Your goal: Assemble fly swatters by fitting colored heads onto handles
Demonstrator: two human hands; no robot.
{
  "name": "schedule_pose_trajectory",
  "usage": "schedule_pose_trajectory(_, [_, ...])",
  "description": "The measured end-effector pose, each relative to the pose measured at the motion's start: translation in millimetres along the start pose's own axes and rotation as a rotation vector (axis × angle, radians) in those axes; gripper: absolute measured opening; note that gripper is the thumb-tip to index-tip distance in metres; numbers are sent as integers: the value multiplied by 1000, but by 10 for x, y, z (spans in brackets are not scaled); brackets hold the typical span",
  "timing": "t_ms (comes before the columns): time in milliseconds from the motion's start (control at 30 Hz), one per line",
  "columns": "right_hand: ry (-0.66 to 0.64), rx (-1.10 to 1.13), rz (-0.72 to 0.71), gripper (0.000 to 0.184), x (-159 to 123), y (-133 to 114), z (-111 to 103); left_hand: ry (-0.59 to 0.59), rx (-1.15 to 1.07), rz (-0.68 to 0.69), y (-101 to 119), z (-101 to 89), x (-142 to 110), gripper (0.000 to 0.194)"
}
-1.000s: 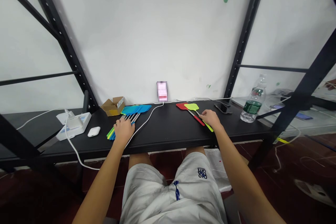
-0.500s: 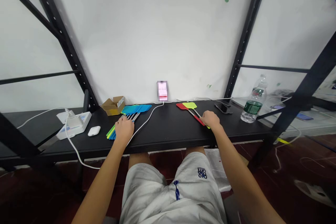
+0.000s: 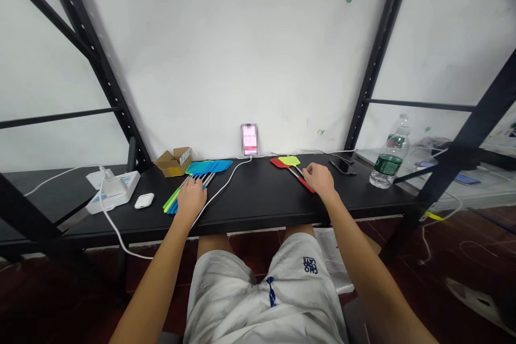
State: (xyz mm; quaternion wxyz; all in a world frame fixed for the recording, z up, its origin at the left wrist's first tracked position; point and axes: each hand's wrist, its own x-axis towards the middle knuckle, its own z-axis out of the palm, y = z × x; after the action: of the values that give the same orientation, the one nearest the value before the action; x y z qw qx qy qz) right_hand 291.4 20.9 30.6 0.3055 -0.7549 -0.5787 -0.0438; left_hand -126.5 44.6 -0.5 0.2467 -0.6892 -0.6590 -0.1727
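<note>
My left hand [image 3: 192,197] lies across the metal shafts of a stack of blue plastic fly swatters [image 3: 208,167], whose green and blue handle ends [image 3: 172,203] stick out towards me. Its fingers cover the shafts, and I cannot tell if they grip. My right hand [image 3: 320,180] curls over the handle of a lime-yellow fly swatter [image 3: 289,160], whose lower handle is hidden by the hand. That swatter's head overlaps a red fly swatter [image 3: 276,162], and the red handle [image 3: 306,184] runs just beside my fingers.
The black desk [image 3: 250,196] carries a cardboard box [image 3: 173,163], an upright phone [image 3: 249,139] on a white cable [image 3: 226,188], a power strip [image 3: 115,188], a white earbud case [image 3: 144,201], a black phone [image 3: 342,167] and a water bottle [image 3: 389,153]. Black metal shelf posts [image 3: 373,59] flank it.
My right hand has slid up and left, drawing the lime-yellow swatter with it, so its head now lies further left over the red swatter. My left hand has barely moved.
</note>
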Motion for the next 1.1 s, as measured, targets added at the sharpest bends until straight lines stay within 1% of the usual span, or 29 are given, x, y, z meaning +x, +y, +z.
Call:
schedule_pose_trajectory(100, [5,28,-59,23,-35,-84,33,1,-10,5,-15,19,7,28])
schedule_pose_trajectory(267, [-22,16,-146,23,-107,-206,149,-14,-65,28,-51,49,29,32])
schedule_pose_trajectory(400, [-33,39,-245,23,-193,-329,238,-35,-42,23,-72,108,53,36])
schedule_pose_trajectory(533, [-32,84,-334,25,-295,-467,319,-60,-11,17,-81,151,60,34])
schedule_pose_trajectory(600, [-52,110,-363,26,-336,-519,353,-50,-18,15,-82,149,52,33])
schedule_pose_trajectory(733, [-82,157,-391,26,-365,-553,382,13,-41,-17,-80,117,34,33])
schedule_pose_trajectory(833, [-81,198,-391,26,-351,-536,368,33,-57,-29,-83,103,38,34])
schedule_pose_trajectory(1100, [-86,254,-383,27,-330,-500,292,-17,-203,-30,-139,127,115,34])
